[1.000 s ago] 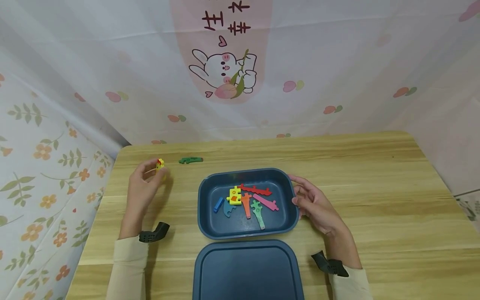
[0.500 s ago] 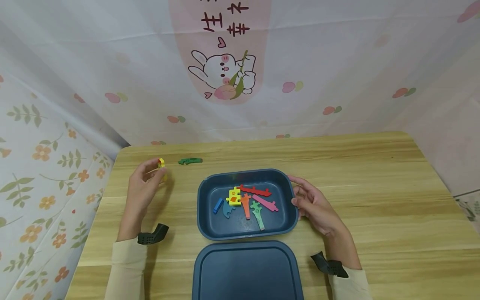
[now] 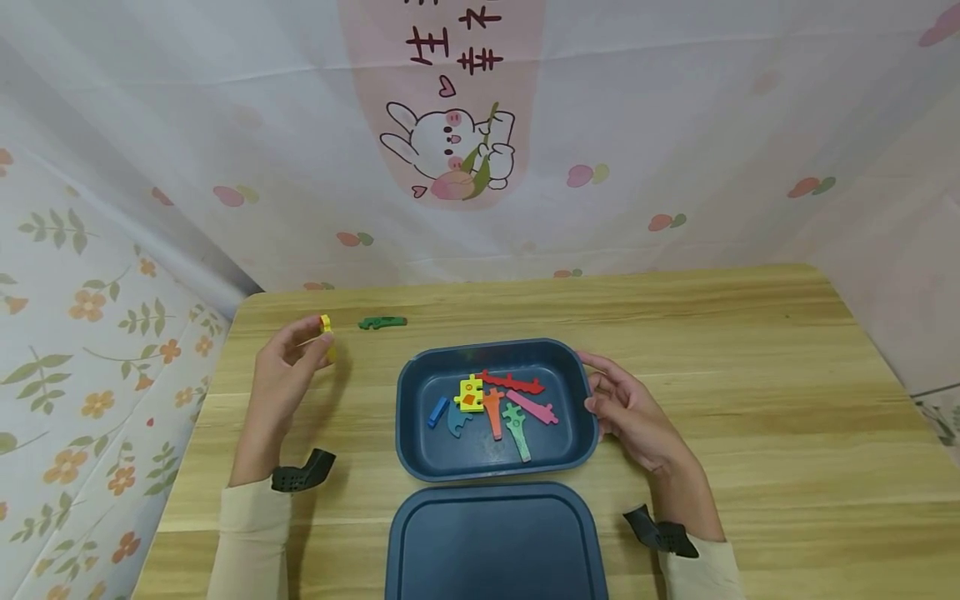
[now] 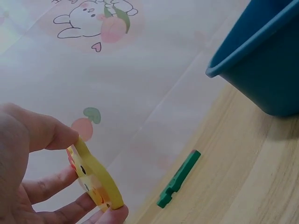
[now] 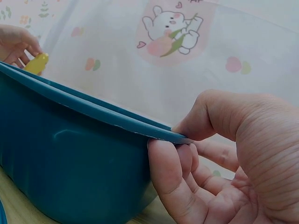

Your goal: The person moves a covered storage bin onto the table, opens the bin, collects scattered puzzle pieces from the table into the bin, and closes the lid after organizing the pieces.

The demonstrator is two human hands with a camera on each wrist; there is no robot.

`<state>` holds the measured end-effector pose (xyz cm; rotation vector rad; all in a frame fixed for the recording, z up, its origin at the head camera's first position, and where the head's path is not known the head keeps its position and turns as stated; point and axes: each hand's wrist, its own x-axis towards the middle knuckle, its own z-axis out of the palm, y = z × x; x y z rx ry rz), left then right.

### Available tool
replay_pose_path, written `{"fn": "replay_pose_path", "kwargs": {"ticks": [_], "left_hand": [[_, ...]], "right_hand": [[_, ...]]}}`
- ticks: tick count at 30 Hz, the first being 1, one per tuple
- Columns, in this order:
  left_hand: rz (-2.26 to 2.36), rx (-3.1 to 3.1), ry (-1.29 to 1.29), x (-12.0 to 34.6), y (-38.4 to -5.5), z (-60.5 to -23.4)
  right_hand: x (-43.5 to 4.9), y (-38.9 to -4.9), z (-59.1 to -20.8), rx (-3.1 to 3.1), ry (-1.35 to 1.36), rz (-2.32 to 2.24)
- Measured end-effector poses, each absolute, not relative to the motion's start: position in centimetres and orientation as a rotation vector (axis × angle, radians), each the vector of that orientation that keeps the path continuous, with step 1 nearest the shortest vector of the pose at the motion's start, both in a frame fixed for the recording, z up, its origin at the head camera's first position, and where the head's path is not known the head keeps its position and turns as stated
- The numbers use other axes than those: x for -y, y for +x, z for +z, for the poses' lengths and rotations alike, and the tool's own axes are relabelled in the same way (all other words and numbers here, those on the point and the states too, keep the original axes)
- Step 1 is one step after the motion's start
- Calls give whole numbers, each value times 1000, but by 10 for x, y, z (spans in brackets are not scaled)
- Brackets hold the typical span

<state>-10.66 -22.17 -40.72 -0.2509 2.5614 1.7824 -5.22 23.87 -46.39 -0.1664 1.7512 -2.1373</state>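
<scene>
My left hand (image 3: pixel 283 371) pinches a yellow wooden puzzle piece (image 4: pixel 99 173) with a painted face and a red patch at its edge, held on edge above the table. Beyond it on the wood lies a green puzzle piece (image 3: pixel 382 322). With thumb and fingers my right hand (image 3: pixel 633 412) grips the right-end rim of a dark blue plastic box (image 3: pixel 403 442). Inside the box are several loose pieces: a yellow square one (image 3: pixel 471 393), a red one (image 3: pixel 517 382), a pink one (image 3: pixel 532 407), an orange one (image 3: pixel 492 414), a light green one (image 3: pixel 517 432) and blue ones (image 3: pixel 438 412).
A dark blue lid (image 3: pixel 495 542) lies flat just in front of the box. The wooden table (image 3: pixel 765 400) reaches a patterned curtain (image 3: pixel 675 125) at the back, with a floral one (image 3: pixel 90 350) at the left.
In my left fingers the yellow piece has turned so that its face shows less and its edge more. The left wrist has shifted slightly left; the right hand and the box hold still.
</scene>
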Motion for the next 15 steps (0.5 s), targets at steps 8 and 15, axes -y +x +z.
{"fn": "replay_pose_path", "kwargs": {"ticks": [8, 15], "left_hand": [[1787, -2544, -193, 220, -103, -401], [1903, -2419, -152, 221, -103, -398]], "right_hand": [[-239, -52, -464, -1743, -171, -2147], [-238, -53, -464, -1757, -171, -2139]]}}
